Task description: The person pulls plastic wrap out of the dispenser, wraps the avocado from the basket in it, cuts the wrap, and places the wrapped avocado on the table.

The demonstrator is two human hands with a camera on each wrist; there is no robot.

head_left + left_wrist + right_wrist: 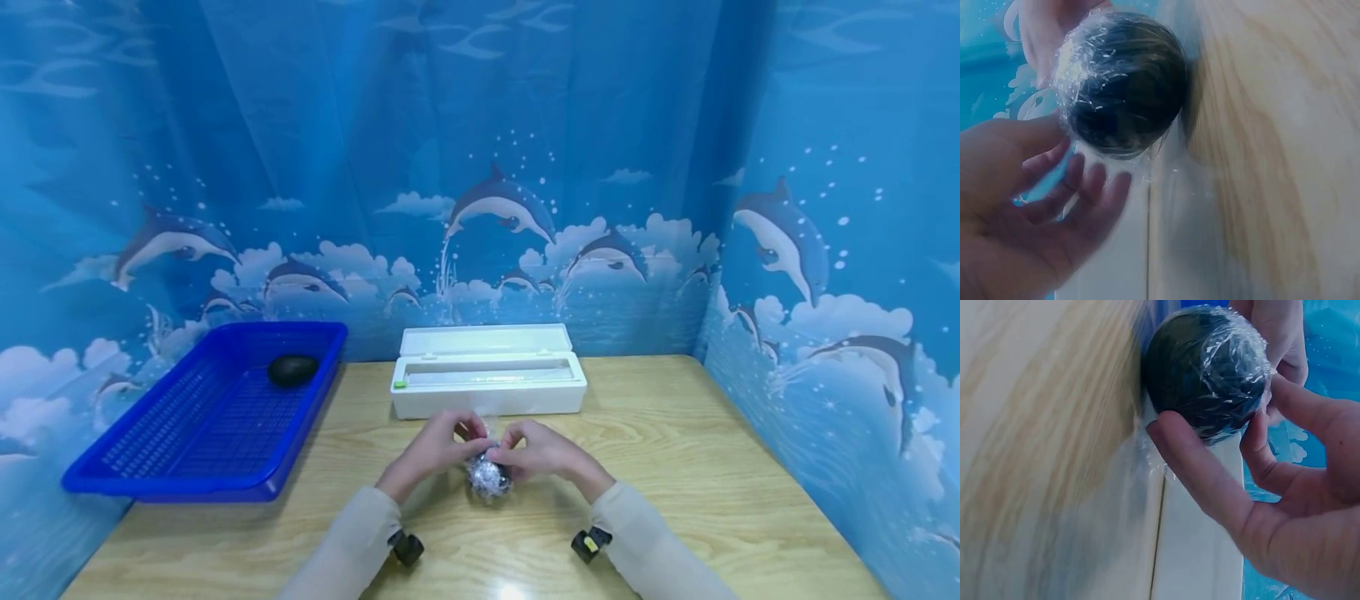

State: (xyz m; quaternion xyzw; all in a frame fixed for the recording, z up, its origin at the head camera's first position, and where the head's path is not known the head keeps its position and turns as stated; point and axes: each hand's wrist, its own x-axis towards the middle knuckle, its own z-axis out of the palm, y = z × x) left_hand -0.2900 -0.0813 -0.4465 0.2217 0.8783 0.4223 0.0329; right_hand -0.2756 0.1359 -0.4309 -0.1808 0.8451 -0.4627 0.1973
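Note:
A dark avocado-like fruit [488,482] wrapped in clear, crinkled cling film [1235,353] stands on the table in front of me. From the left, my left hand [441,452] pinches the film at the top of the fruit between thumb and forefinger. Opposite it, my right hand [549,454] pinches the gathered film too, fingertips nearly meeting the left ones. The left wrist view shows the other left fingers [1107,194] loosely bent beside the fruit. One right finger [1188,462] lies against its side in the right wrist view.
Just beyond the hands, a white cling film box [487,403] sits with its lid [486,339] raised and a roll inside. To the left is a blue plastic basket [202,490] holding another dark oval fruit [292,370]. A dolphin-print curtain [360,167] encloses the wooden table [675,467].

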